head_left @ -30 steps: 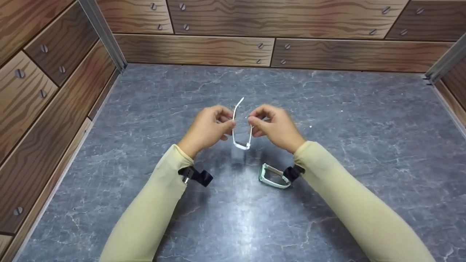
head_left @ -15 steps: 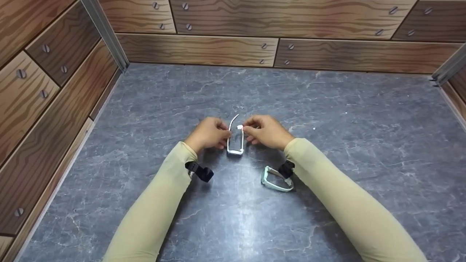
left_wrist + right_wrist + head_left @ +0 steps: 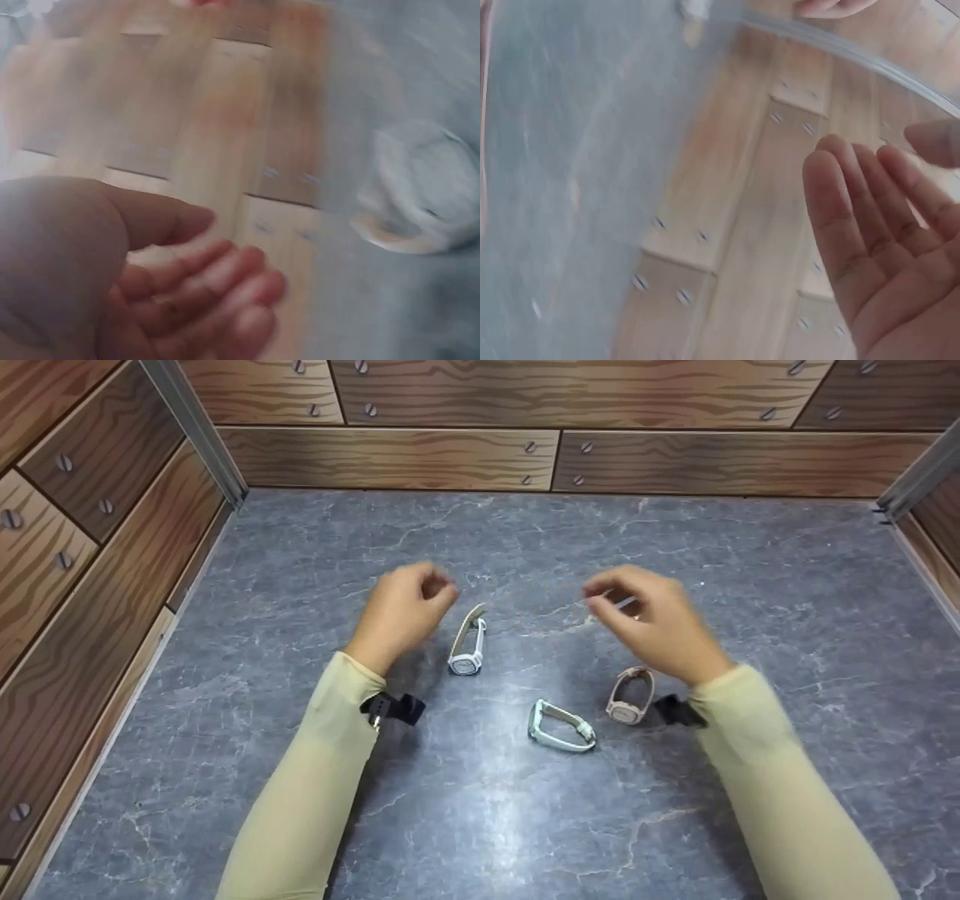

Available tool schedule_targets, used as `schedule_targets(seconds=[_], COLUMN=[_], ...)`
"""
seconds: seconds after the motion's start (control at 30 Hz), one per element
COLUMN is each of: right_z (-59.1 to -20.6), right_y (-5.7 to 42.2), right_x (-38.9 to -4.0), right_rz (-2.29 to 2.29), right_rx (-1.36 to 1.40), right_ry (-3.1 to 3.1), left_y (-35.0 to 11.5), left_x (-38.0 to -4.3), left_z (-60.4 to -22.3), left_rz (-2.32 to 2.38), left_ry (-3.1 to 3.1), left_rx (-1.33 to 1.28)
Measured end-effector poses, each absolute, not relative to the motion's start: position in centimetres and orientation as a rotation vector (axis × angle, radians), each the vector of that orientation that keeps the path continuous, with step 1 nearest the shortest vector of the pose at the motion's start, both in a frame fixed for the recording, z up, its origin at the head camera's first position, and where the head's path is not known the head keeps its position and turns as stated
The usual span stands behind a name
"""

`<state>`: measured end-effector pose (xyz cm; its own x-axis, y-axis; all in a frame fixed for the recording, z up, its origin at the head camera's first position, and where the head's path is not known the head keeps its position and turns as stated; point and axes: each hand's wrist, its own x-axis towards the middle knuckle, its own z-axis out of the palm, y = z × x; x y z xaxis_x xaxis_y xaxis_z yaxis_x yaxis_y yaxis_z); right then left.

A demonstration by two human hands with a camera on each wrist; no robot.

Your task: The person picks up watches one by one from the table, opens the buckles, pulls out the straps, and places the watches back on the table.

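A white wristwatch (image 3: 466,663) rests on the grey marbled table, its dial toward me and its strap looped behind. My left hand (image 3: 409,607) is raised just left of it, fingers loosely bent and holding nothing. In the left wrist view the white watch (image 3: 431,180) appears blurred at the right, apart from the fingertips (image 3: 255,322). My right hand (image 3: 649,619) hovers farther right with nothing in it; the right wrist view shows its extended fingers (image 3: 829,195). Below that hand sits a pale pink wristwatch (image 3: 626,711). A mint green wristwatch (image 3: 561,741) lies between the two, nearer to me.
Walls printed as wooden planks (image 3: 420,457) border the grey table (image 3: 300,547) at the back and sides. Metal corner posts (image 3: 202,442) stand at the back corners. A black wrist camera (image 3: 397,708) is strapped over my left sleeve.
Both hands held the white watch and lowered it; now they have let it go on the table. They have moved apart and up, the right one farther right, uncovering the pink watch.
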<state>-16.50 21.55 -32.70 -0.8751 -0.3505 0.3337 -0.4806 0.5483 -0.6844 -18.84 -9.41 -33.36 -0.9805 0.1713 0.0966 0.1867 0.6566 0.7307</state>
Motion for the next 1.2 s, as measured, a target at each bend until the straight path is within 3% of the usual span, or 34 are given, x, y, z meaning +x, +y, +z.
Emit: schedule_targets(seconds=[0.2, 0.37, 0.9, 1.2], right_z=[-31.1, -30.3, -30.2, -30.5], right_y=[24.1, 24.7, 25.4, 25.2], right_x=[-14.6, -13.8, -13.7, -13.7], right_rz=[1.011, 0.847, 0.728, 0.720], right_rx=[0.794, 0.848, 0.883, 0.861], right_ry=[-2.471, -2.505, -2.575, -2.680], left_y=[-7.7, -6.3, -0.3, 1.9], left_x=[-16.9, -15.8, -15.8, -15.9], left_z=[-29.7, -29.2, -33.9, -36.3], left_rz=[-1.386, -1.360, -0.707, -0.507], left_ry=[-2.472, -2.321, -2.891, -3.061], left_rx=[-0.685, -0.847, -1.416, -1.497])
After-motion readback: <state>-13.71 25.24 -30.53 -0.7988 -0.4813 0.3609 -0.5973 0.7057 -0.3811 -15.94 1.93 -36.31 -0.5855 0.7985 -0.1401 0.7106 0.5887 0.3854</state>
